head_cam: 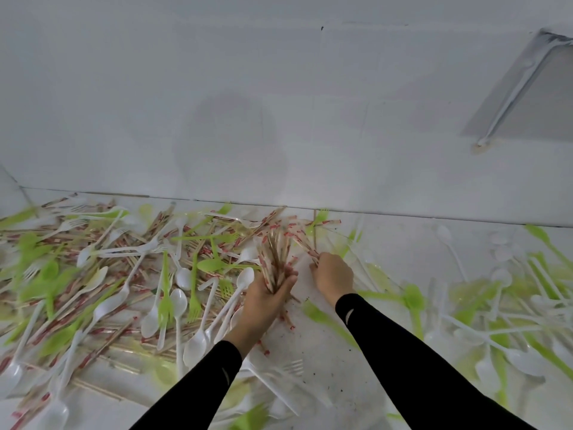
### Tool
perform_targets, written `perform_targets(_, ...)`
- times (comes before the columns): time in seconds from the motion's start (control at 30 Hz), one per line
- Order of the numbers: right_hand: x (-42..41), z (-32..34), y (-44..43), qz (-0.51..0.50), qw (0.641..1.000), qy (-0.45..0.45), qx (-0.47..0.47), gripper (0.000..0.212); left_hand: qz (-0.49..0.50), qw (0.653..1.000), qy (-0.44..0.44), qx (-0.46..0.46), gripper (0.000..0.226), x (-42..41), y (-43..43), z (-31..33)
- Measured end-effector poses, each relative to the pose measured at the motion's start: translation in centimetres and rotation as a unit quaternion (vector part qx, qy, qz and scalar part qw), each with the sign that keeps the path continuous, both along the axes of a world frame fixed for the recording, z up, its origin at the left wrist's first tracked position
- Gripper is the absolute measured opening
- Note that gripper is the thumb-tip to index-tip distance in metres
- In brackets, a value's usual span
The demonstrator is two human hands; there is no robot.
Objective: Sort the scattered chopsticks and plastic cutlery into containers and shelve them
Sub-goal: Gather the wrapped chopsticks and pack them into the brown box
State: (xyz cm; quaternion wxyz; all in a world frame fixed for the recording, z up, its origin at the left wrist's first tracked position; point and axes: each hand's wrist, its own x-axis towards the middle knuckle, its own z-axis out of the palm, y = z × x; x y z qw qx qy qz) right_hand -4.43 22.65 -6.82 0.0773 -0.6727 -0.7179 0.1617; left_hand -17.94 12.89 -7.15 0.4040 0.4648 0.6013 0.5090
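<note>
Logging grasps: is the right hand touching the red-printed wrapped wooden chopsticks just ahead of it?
Touching. In the head view the right hand pinches the near ends of those red-printed wrapped wooden chopsticks.

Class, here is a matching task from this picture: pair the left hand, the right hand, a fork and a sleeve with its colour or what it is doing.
Column one:
1 left hand
2 right hand
3 fork
4 sleeve

Column two:
a black
b grips a thick bundle of chopsticks
c green
d pinches loose wrapped chopsticks

Pairs: 1-b, 2-d, 3-c, 4-a
</note>
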Motion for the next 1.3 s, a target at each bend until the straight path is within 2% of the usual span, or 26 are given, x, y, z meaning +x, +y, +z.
perform_targets(0.1, 0.0, 0.3, 0.1, -0.01, 1.0, 0.009, -0.007, 0.022, -0.012, 1.0, 0.019, -0.02, 0.018, -0.3, 0.0, -0.2)
perform_targets(0.17, 0.5, 0.9, -0.1, -0.037, 0.998, 0.045, -0.035, 0.015, -0.01, 1.0, 0.01, -0.014, 0.016, -0.4, 0.0, -0.1)
perform_targets(0.23, 1.3, 1.5, -0.4, -0.064, 0.99, 0.102, -0.068, 0.019, 0.004, 1.0, 0.009, 0.009, 0.012, -0.4, -0.1, 0.2)
perform_targets(0.3, 2.4, 2.6, -1.4, -0.085, 0.968, 0.207, -0.118, 0.022, 0.02, 0.999, 0.0, 0.032, 0.01, -0.3, -0.1, 0.8)
perform_targets(0.37, 3.5, 4.1, -2.6, -0.104, 0.926, 0.309, -0.189, 0.021, 0.029, 0.999, -0.02, 0.039, 0.011, -0.1, -0.3, 1.9)
perform_targets(0.47, 5.7, 6.4, -4.5, -0.116, 0.89, 0.34, -0.281, 0.016, 0.032, 0.998, -0.037, 0.031, 0.024, 0.3, -0.5, 3.2)
perform_targets(0.53, 7.5, 7.6, -5.5, -0.118, 0.879, 0.339, -0.315, 0.015, 0.027, 0.997, -0.077, 0.012, 0.031, 0.8, -0.5, 3.7)
perform_targets(0.63, 10.8, 9.0, -7.2, -0.119, 0.86, 0.363, -0.338, 0.014, 0.031, 0.98, -0.198, -0.011, 0.025, 2.6, 0.2, 4.1)
perform_targets(0.73, 13.8, 10.2, -8.8, -0.111, 0.851, 0.393, -0.33, 0.017, 0.01, 0.959, -0.282, -0.039, 0.022, 5.9, 0.7, 4.8)
perform_targets(0.83, 15.6, 10.8, -10.4, -0.082, 0.864, 0.377, -0.322, 0.021, -0.027, 0.937, -0.339, -0.074, 0.025, 9.7, 0.9, 6.0)
perform_targets(1.0, 19.9, 11.4, -12.7, -0.086, 0.867, 0.386, -0.303, 0.02, -0.086, 0.94, -0.311, -0.11, 0.025, 15.9, 1.5, 7.7)
perform_targets(1.1, 24.1, 11.3, -13.6, -0.108, 0.855, 0.435, -0.26, 0.036, -0.086, 0.924, -0.356, -0.112, 0.022, 20.3, 1.9, 8.5)
perform_targets(1.2, 28.7, 11.3, -13.8, -0.159, 0.812, 0.532, -0.181, 0.037, -0.094, 0.921, -0.36, -0.113, 0.017, 24.8, 1.8, 9.3)
perform_targets(1.3, 33.6, 12.0, -13.7, -0.205, 0.755, 0.613, -0.11, 0.03, -0.159, 0.918, -0.342, -0.12, 0.019, 29.7, 1.5, 10.0)
